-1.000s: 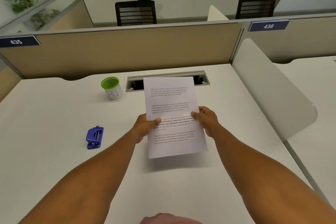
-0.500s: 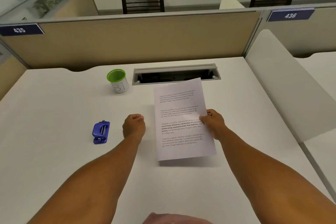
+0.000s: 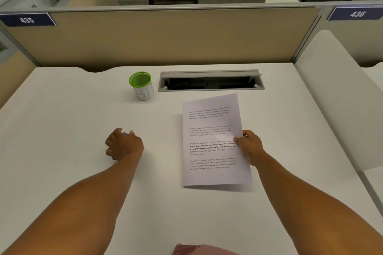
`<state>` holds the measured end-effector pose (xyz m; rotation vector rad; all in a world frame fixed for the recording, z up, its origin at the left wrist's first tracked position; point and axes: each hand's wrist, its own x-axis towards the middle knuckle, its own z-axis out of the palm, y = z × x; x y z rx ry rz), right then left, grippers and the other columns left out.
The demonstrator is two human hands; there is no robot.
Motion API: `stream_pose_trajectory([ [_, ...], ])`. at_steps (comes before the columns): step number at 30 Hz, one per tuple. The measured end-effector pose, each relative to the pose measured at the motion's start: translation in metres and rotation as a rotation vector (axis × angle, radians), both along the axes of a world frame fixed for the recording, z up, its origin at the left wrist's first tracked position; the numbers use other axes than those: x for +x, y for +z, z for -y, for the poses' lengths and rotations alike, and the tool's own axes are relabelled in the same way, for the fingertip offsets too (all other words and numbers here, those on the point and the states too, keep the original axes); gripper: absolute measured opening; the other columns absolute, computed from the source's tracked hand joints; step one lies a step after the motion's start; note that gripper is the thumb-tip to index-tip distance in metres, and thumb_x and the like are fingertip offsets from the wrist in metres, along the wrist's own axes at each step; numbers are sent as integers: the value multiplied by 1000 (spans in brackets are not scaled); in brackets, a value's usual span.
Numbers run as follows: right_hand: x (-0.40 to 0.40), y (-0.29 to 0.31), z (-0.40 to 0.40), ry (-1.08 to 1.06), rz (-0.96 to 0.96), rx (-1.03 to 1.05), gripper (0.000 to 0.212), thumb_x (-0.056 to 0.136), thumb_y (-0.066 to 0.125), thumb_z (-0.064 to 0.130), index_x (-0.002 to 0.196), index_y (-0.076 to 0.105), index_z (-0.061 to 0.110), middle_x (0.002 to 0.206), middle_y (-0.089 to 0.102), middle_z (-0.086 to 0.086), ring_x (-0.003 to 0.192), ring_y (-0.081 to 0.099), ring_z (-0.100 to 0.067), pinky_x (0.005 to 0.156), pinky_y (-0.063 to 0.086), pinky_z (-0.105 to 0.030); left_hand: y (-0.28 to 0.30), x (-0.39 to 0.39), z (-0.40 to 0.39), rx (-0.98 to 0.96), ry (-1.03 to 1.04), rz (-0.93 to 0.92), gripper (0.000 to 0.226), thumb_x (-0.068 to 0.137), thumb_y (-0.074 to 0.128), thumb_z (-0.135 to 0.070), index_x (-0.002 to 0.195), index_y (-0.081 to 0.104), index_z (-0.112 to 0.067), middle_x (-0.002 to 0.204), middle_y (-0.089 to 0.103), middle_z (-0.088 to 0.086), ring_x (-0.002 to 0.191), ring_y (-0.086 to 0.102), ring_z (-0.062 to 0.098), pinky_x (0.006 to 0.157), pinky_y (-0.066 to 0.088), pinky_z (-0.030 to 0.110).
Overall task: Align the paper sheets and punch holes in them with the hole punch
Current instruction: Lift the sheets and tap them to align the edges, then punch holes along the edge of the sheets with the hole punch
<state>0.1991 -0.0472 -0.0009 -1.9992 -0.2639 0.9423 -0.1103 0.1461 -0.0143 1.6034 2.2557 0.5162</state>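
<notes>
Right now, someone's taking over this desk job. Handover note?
Left hand: over the small blue hole punch, which is almost hidden; grip unclear.
Right hand: pinches the right edge of the printed white paper sheets, low over the white desk.
Done: sheets look squared.
Left: bring punch to sheets, punch holes.

Bare forearms, no sleeves; ring (image 3: pixel 245 136) worn on right hand (image 3: pixel 249 147); pinkish garment (image 3: pixel 199 250) at bottom edge.
</notes>
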Motion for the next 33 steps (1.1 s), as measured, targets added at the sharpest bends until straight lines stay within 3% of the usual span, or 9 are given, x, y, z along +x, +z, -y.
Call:
stream_pose_trajectory([
  [5,-3,-6,-2,3,-14,-16,24,84,60,12,108,64,17,103,69,-5,90,69,-28,84,58,-44,-13,-31,-12,-157,215,113,47,100,41,-35,138,42,-7,141,45,18,131,38,35,106,30,49],
  [10,-7,-14,-6,4,-36,-9,22,83,61,12,104,64,18,103,70,-6,90,70,-29,85,58,-48,-23,-49,-21,-207,190,63,57,103,27,-40,128,52,3,131,52,25,122,46,40,104,34,49],
  [14,-12,-17,-9,8,-43,-6,21,82,62,14,102,64,19,103,71,-6,90,70,-30,85,58,-50,-25,-53,-29,-208,153,112,55,102,29,-40,125,55,2,127,55,25,120,49,42,102,37,50],
  [18,-16,-15,-13,5,-58,-5,20,82,61,12,99,64,20,101,71,-4,90,70,-29,85,58,-49,-25,-50,-31,-208,154,201,46,99,36,-36,112,60,0,111,64,22,106,58,41,90,48,50],
  [25,-17,-11,-20,-1,-72,12,16,82,62,10,89,63,24,101,71,-4,90,71,-29,85,58,-49,-20,-22,-26,-272,111,303,52,95,35,-40,117,60,0,115,63,21,101,62,40,89,53,48],
  [33,-20,0,-30,12,-58,29,23,81,59,8,102,65,16,102,70,-5,90,70,-29,85,58,-47,-13,29,-4,-330,10,478,45,94,37,-37,114,60,-4,111,64,17,93,64,36,78,55,40],
])
